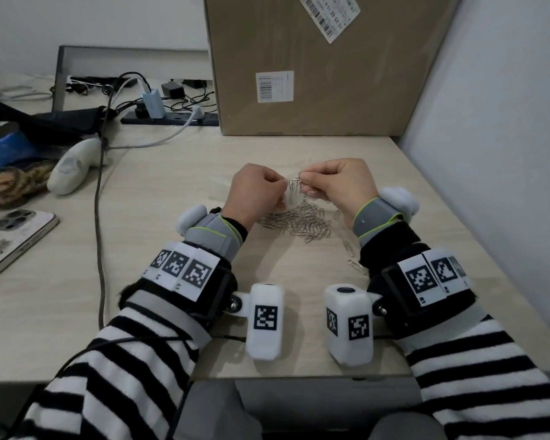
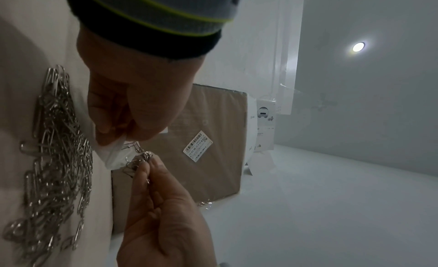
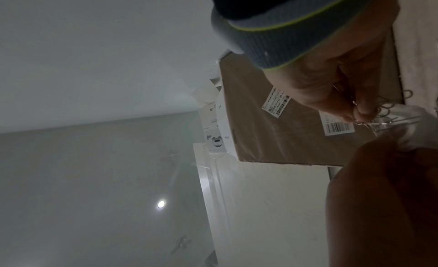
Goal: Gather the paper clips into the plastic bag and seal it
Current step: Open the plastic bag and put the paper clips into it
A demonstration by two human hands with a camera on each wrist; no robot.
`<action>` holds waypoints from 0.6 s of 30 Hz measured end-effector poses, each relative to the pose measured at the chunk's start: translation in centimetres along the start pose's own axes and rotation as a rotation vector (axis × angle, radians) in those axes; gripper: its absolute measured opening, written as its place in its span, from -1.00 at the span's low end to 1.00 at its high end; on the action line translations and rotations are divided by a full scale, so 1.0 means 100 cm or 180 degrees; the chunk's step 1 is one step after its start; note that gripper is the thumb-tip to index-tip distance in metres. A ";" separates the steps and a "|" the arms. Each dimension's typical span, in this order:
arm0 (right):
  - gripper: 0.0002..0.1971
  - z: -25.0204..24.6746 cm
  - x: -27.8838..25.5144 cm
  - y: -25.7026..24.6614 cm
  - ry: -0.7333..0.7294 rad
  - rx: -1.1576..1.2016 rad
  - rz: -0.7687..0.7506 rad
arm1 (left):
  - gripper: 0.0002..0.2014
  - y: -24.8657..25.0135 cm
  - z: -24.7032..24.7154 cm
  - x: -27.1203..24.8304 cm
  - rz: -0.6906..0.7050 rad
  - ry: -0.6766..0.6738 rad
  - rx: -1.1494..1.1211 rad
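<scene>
A heap of silver paper clips (image 1: 302,222) lies on the pale wooden desk (image 1: 178,192) below my hands, also seen as the heap (image 2: 54,158) in the left wrist view. My left hand (image 1: 258,188) pinches the mouth of a small clear plastic bag (image 1: 292,198), held above the heap. My right hand (image 1: 334,182) pinches a small bunch of paper clips (image 1: 299,182) right at the bag's mouth. In the left wrist view the bag (image 2: 116,156) hangs from my left fingertips and the bunch (image 2: 137,158) touches it. The right wrist view shows the bunch (image 3: 384,119) against the bag (image 3: 417,125).
Three loose clips (image 1: 354,265) lie near my right wrist. A large cardboard box (image 1: 315,65) stands at the desk's back. A white partition (image 1: 496,154) closes the right side. A cable (image 1: 100,217), a white handheld scanner (image 1: 73,166), a phone (image 1: 16,227) and a power strip (image 1: 172,117) occupy the left.
</scene>
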State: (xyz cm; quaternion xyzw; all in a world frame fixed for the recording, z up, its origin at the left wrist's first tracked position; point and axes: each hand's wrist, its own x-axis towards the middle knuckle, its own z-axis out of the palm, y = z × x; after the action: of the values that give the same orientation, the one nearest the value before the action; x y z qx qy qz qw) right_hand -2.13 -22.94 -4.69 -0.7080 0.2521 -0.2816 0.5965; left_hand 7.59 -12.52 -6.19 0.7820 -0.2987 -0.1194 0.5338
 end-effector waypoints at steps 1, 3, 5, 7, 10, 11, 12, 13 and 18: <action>-0.92 0.000 0.000 0.000 -0.0016 -0.0040 0.0014 | -0.77 0.001 0.000 -0.001 -0.0002 -0.0020 -0.0010; -0.93 0.000 -0.001 0.000 -0.0070 -0.0119 0.0052 | -0.77 0.003 0.001 -0.002 0.0010 -0.0041 -0.0020; -0.97 0.000 -0.002 -0.002 -0.0154 -0.0184 0.0106 | -0.81 0.004 0.001 -0.003 0.0052 -0.0089 -0.0014; -0.95 -0.001 -0.004 -0.003 -0.0222 -0.0289 0.0125 | -0.84 0.006 0.002 -0.006 0.0078 -0.0172 -0.0007; -0.88 -0.003 -0.003 -0.003 -0.0178 -0.0479 0.0173 | -0.84 0.011 0.004 -0.011 0.0093 -0.0227 -0.0022; -0.88 -0.003 -0.003 -0.003 -0.0164 -0.0522 0.0192 | -0.85 0.012 0.005 -0.012 0.0128 -0.0225 -0.0003; -0.87 -0.003 -0.003 -0.003 -0.0177 -0.0567 0.0210 | -0.86 0.014 0.006 -0.014 0.0166 -0.0222 0.0023; -0.87 -0.003 -0.002 -0.003 -0.0218 -0.0612 0.0229 | -0.86 0.014 0.007 -0.015 0.0194 -0.0213 0.0041; -0.89 -0.005 -0.003 -0.008 -0.0405 -0.0139 0.0419 | -0.78 0.011 0.008 -0.011 0.0085 -0.0027 -0.0160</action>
State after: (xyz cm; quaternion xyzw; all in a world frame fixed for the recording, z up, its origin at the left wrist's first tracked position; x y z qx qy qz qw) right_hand -2.63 -22.95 -3.91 -0.7192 0.2656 -0.1907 0.6130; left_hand 5.93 -12.72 -5.64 0.7637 -0.3083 -0.1230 0.5537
